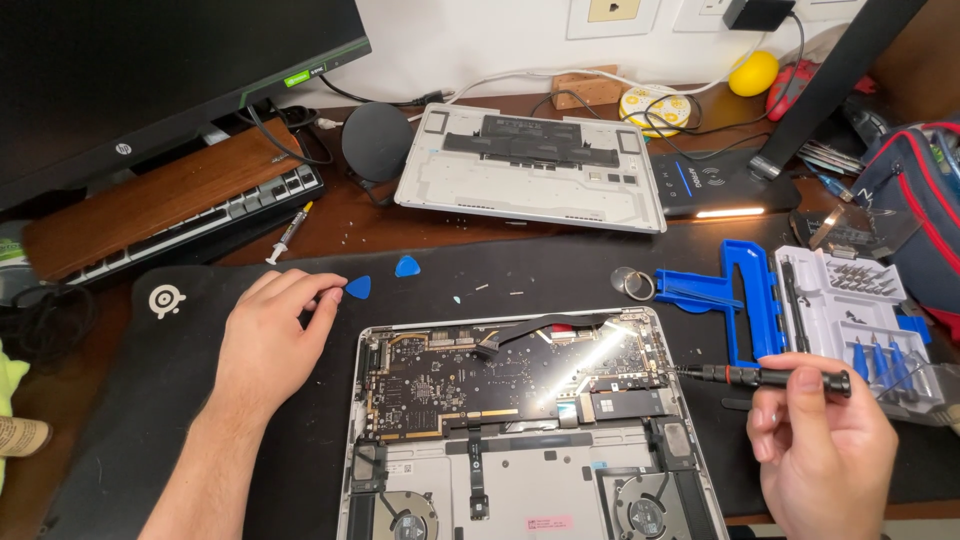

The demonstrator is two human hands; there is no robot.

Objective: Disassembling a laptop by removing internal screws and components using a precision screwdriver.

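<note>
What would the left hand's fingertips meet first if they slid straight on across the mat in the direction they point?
The left hand points right, and the blue triangular pick lies just past its fingertips, so it would likely meet that first. Whether they already touch is unclear.

A dark monitor (150, 70) stands at the rear left, with a keyboard (190, 225) under a wooden board (150, 195) below it. A round black puck (376, 141) sits beside the detached silver bottom cover (530, 165). A syringe (290, 232) lies on the brown desk (340, 215). A black charging pad (725, 185) shows a lit strip. A yellow ball (753, 72) rests at the rear right. A blue-and-red bag (920, 200) occupies the right edge.
</note>
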